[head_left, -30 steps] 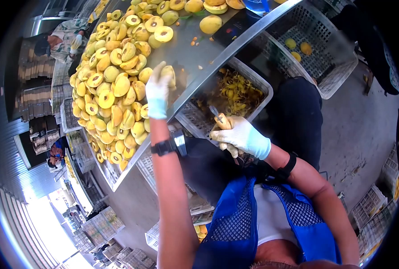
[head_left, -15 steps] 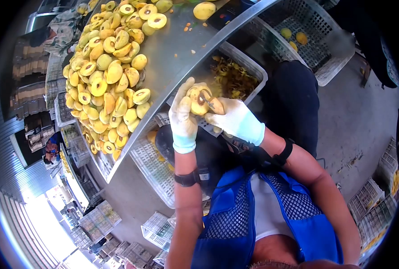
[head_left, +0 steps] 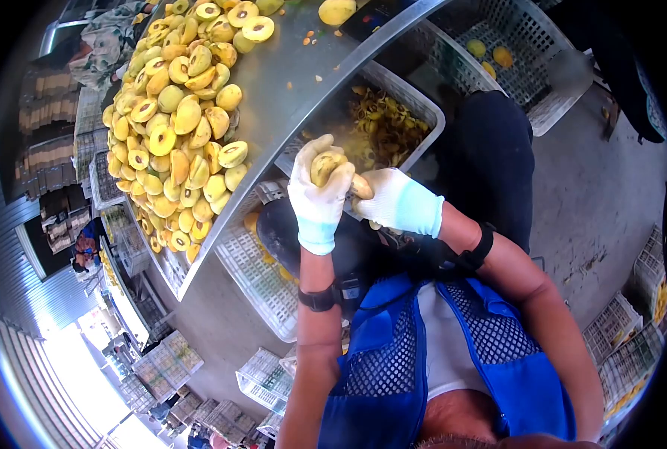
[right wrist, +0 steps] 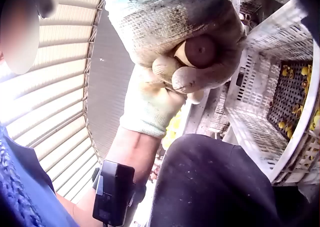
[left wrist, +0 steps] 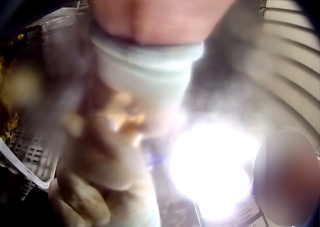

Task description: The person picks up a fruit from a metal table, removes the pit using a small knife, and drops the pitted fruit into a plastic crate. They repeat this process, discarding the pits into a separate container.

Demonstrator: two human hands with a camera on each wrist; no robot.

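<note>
My gloved left hand (head_left: 317, 198) holds a yellow peach half (head_left: 324, 166), fingers curled round it, above my lap. Close against it, my gloved right hand (head_left: 399, 200) grips the wooden handle (head_left: 361, 187) of a small tool; its metal end is hidden behind the left hand. In the right wrist view the handle's round butt (right wrist: 201, 51) pokes out of the curled fingers (right wrist: 192, 79). The left wrist view is badly blurred, with the left glove's cuff (left wrist: 145, 62) in the middle. A big heap of cut peaches (head_left: 172, 135) lies to the left.
The heap sits on a metal table (head_left: 292, 71) with a raised edge. Below that edge, a crate (head_left: 432, 105) holds yellow-brown scraps. Another crate (head_left: 543, 45), at the upper right, has a few fruits in it. A white crate (head_left: 262, 292) stands beside my left knee.
My left hand has come from the heap to the right hand, bringing a peach half. The tool's curved metal end showed against the fruit half a second ago; the left hand has since turned and covers it.
</note>
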